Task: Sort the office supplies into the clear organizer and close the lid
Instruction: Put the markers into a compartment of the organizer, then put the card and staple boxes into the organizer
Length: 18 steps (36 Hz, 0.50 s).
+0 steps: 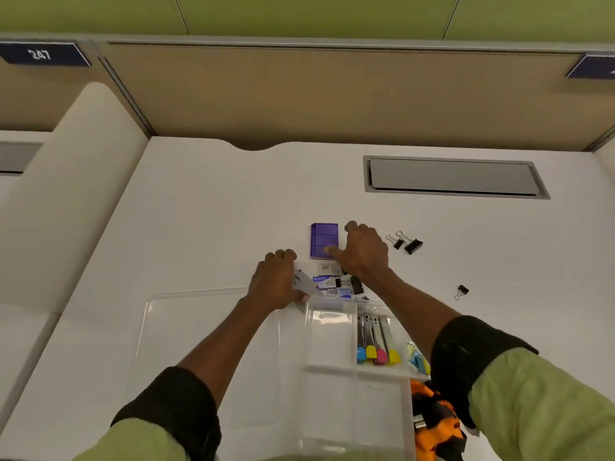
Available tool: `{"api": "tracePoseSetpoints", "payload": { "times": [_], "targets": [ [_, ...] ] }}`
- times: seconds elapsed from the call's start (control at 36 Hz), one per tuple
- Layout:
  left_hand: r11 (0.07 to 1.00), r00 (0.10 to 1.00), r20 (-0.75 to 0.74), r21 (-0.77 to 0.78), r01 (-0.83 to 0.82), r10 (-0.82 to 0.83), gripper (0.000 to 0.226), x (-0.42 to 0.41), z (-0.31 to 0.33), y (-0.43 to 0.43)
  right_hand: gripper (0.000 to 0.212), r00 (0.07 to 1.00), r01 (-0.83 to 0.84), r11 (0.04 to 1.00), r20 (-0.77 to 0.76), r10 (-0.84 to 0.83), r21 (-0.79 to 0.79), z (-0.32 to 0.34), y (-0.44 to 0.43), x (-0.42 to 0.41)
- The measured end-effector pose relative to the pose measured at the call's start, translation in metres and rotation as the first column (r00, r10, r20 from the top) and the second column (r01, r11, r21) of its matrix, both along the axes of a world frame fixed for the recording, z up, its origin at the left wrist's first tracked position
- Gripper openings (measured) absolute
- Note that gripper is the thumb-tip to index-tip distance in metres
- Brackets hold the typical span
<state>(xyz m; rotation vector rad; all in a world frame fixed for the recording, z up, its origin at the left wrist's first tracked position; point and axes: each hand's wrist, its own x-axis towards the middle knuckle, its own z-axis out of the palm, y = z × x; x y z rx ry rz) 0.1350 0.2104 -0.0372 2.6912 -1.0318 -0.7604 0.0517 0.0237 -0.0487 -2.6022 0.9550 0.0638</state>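
Head view only. Clear organizer sits on the white surface, near edge, centre-right of frame. Its lid is open and lies flat on the organizer's left side.

Inside the organizer: four markers with cyan, yellow, pink and yellow caps, side by side in a middle compartment. Blue and yellow bits are in the compartment to their right, too small to tell what they are.

Left hand is at the organizer's far-left corner, fingers curled round a white box with dark print. The box is tilted, its lower end over the organizer's far rim.

Right hand is beyond the organizer, on a purple box that lies flat on the surface. The thumb is pressed on the box's near-right corner and the fingers curl at its far-right edge, so it grips it.

Between the purple box and the organizer's far wall is a small pile: a grey box with barcode, a blue box and black clips, touching each other.

Two black binder clips lie beyond the organizer to the right, just past the right hand. One smaller clip lies alone, right of the organizer's far-right corner.

An orange and black object is against the organizer's near-right side, partly hidden by the right sleeve.

A grey recessed panel sits in the surface, well beyond the organizer.
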Motion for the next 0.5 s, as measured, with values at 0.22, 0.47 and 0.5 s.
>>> {"api": "tracePoseSetpoints", "payload": {
  "times": [0.22, 0.47, 0.5],
  "targets": [
    [0.990, 0.990, 0.033, 0.033, 0.134, -0.135, 0.114, 0.014, -0.018, -0.008, 0.111, 0.911, -0.383, 0.924, -0.160, 0.381, 0.019, -0.022, -0.021, 0.044],
    [0.998, 0.995, -0.091, -0.044, 0.048, -0.052, 0.089, 0.026, -0.026, -0.012, 0.106, 0.949, -0.296, 0.952, -0.087, 0.302, 0.077, -0.028, -0.030, 0.058],
    [0.998, 0.994, -0.109, -0.057, 0.027, -0.033, 0.080, 0.029, -0.027, -0.012, 0.101, 0.960, -0.264, 0.958, -0.066, 0.272, 0.110, -0.028, -0.032, 0.058]
  ]
}}
